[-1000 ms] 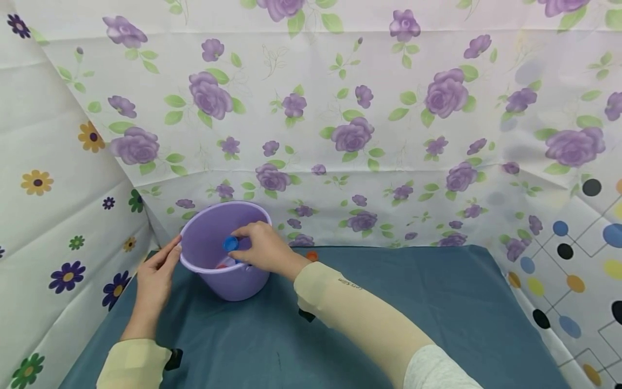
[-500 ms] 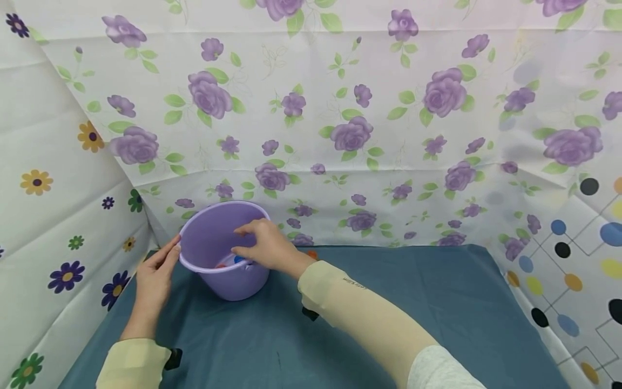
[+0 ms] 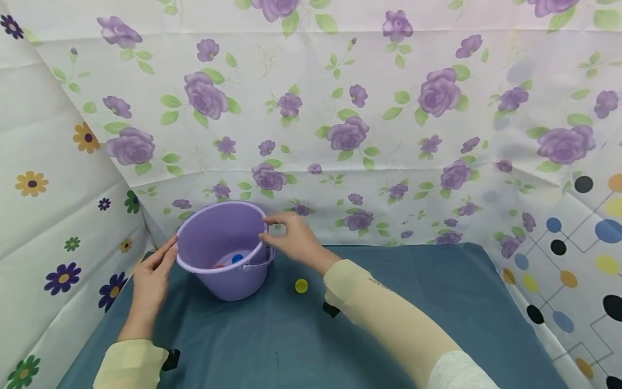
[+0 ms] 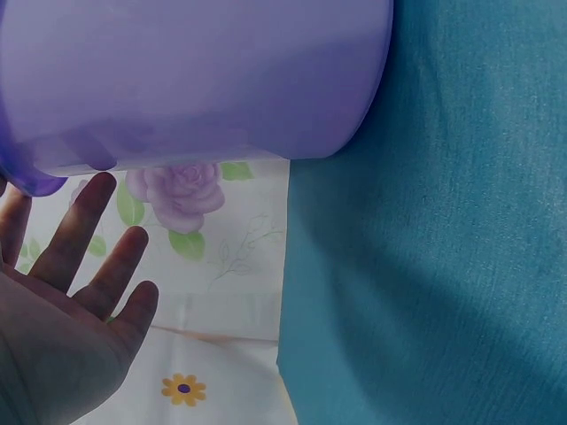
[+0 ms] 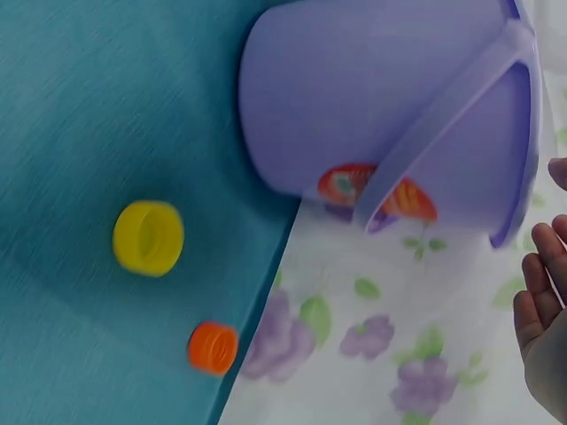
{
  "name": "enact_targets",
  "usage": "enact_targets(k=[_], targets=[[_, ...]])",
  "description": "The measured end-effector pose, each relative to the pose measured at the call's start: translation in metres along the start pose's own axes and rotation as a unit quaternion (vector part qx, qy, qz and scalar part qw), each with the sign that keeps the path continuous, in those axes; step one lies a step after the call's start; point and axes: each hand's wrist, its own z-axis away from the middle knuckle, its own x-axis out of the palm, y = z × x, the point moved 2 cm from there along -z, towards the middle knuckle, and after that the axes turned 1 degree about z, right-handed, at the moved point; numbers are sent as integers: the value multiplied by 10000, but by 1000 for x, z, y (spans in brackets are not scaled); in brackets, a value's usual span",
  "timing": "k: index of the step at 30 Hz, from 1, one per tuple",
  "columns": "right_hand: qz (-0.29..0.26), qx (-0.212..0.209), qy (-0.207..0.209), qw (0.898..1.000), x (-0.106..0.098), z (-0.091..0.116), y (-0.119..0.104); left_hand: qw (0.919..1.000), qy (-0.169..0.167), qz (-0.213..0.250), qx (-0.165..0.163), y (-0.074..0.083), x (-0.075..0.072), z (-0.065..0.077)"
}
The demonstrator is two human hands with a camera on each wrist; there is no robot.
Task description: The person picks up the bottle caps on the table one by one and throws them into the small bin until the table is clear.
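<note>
A purple bucket (image 3: 238,283) stands on the cloth-covered table, its handle (image 5: 443,124) hanging down on the right side. My left hand (image 3: 151,283) holds the bucket's left rim between thumb and fingers; in the left wrist view the other fingers (image 4: 120,270) spread below the wall. Inside, a blue cap (image 3: 237,259) and a small red piece (image 3: 219,266) lie on the bottom. My right hand (image 3: 296,237) is empty at the bucket's right rim, thumb and forefinger apart. A yellow cap (image 3: 301,286) lies on the table between the bucket and my right forearm.
An orange cap (image 5: 213,347) sits near the table's back edge, hidden behind my arm in the head view. Blue-green cloth (image 3: 398,302) covers the table. Flowered sheets (image 3: 311,129) hang behind and to the left; a dotted sheet (image 3: 573,259) hangs right.
My right hand let go of a blue cap inside the bucket, then moved out to the right rim. The yellow cap came into sight. My left hand stayed at the rim.
</note>
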Motion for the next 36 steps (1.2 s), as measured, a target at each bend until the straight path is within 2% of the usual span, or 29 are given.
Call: enact_targets(k=[7, 16, 24, 36], targets=[[-174, 376, 190, 9990, -17, 15, 28, 9999, 31, -92, -56, 0, 0, -1], [-136, 608, 271, 9977, -21, 40, 65, 9998, -104, 52, -172, 0, 0, -1], [-180, 799, 8, 9966, -11, 63, 88, 9997, -101, 123, -193, -1, 0, 0], [146, 1171, -509, 9917, 14, 86, 103, 9998, -161, 80, -74, -1, -1, 2]])
